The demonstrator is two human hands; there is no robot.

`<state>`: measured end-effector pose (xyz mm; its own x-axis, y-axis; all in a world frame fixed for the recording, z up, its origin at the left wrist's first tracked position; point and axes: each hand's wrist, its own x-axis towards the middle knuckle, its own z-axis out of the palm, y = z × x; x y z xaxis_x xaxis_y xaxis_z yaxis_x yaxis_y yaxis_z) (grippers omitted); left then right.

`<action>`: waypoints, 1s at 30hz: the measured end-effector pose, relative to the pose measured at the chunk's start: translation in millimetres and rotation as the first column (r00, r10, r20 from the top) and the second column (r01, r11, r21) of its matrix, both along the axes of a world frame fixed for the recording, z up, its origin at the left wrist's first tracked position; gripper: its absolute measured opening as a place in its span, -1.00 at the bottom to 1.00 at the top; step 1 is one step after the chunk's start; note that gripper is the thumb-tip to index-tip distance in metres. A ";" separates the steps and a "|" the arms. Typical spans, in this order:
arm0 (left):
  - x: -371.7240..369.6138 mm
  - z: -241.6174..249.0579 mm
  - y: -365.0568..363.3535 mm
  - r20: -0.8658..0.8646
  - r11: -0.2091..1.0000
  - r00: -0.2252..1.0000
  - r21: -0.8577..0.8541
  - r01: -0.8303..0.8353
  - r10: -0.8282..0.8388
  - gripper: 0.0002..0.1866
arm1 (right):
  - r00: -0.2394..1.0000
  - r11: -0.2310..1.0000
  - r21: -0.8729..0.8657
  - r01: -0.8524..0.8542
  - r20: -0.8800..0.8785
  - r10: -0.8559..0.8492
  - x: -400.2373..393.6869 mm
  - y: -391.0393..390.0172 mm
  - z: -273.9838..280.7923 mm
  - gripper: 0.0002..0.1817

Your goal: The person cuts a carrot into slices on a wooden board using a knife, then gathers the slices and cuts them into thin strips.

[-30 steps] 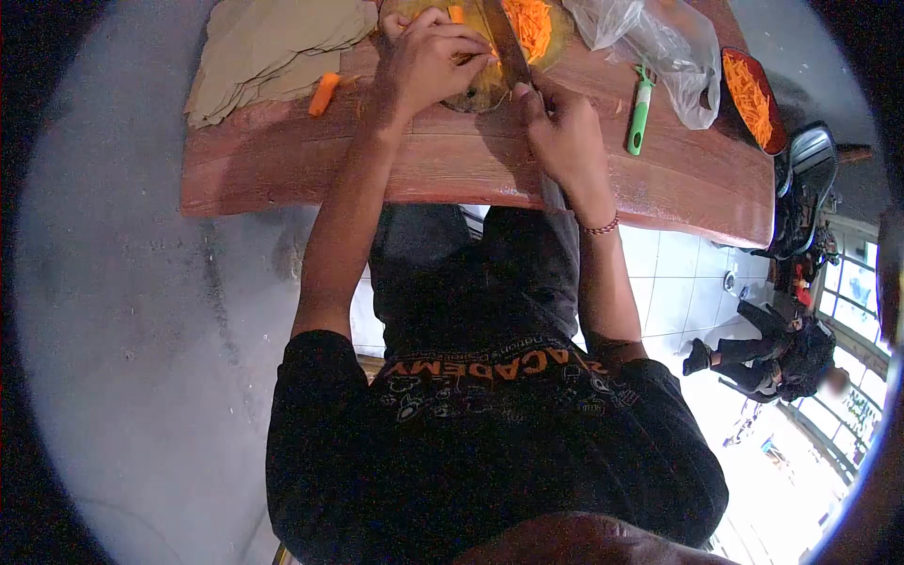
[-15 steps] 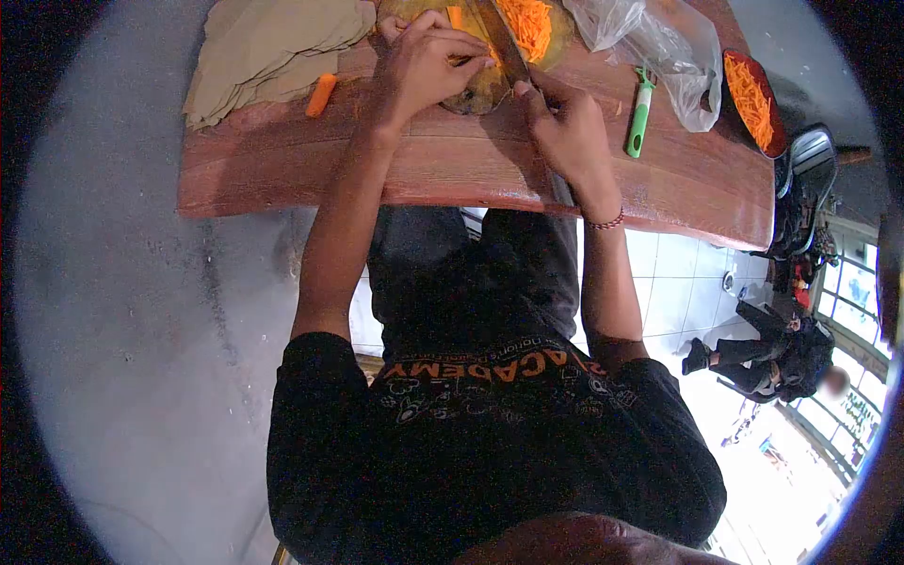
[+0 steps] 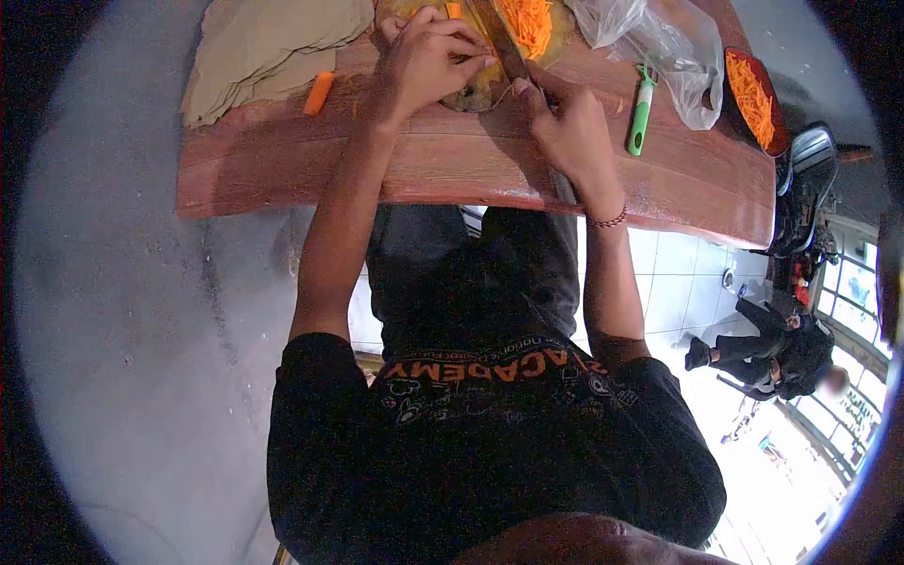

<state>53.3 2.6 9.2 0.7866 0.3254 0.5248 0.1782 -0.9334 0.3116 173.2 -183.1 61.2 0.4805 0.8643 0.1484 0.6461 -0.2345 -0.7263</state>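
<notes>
My right hand (image 3: 574,132) is closed around the handle of a knife (image 3: 501,42), whose blade points up and away over a round wooden cutting board (image 3: 471,96). My left hand (image 3: 428,61) rests over the board just left of the blade, its fingers bent and pressed onto carrot that they mostly hide. A carrot piece (image 3: 454,10) shows past those fingers. Right of the blade lies a heap of thin carrot strips (image 3: 527,26) on the board. To the left, a separate chunk of carrot (image 3: 319,93) lies on the wooden table (image 3: 452,169).
Brown paper-like sheets (image 3: 273,56) cover the table's left corner. On the right are a green-handled peeler (image 3: 641,113), a clear plastic bag (image 3: 673,61) and a dish (image 3: 780,141) of shredded carrot (image 3: 750,94). A person in dark clothes (image 3: 777,353) sits further off to the right.
Both hands stay almost in place. The knife blade has shifted very slightly to the left, toward my left fingers.
</notes>
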 end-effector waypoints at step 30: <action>-8.5 4.7 24.9 0.168 0.970 0.956 -0.037 -0.238 0.241 -0.71 | 0.999 0.997 0.079 0.009 0.052 -0.013 2.9 22.2 -13.1 -0.68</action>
